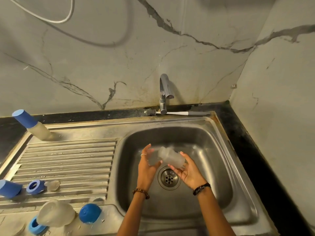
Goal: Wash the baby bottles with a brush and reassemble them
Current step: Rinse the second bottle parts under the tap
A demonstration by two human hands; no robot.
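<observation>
A clear, empty baby bottle (171,158) lies tilted over the sink basin (221,150), its neck pointing up and left. My right hand (190,174) cups it from below, with fingers curled round its base end. My left hand (147,165) is beside the neck with fingers spread and its thumb near the bottle; it is blurred. The bottle brush (170,113) lies on the ledge behind the tap (164,92). No water runs from the tap.
On the draining board (68,160) lie a blue cap (10,188), a blue ring (35,184) and a clear teat (52,185). A capped bottle (32,125) stands at the back left. At the front left are another clear bottle (54,215), a ring (35,225) and a blue dome cap (89,213).
</observation>
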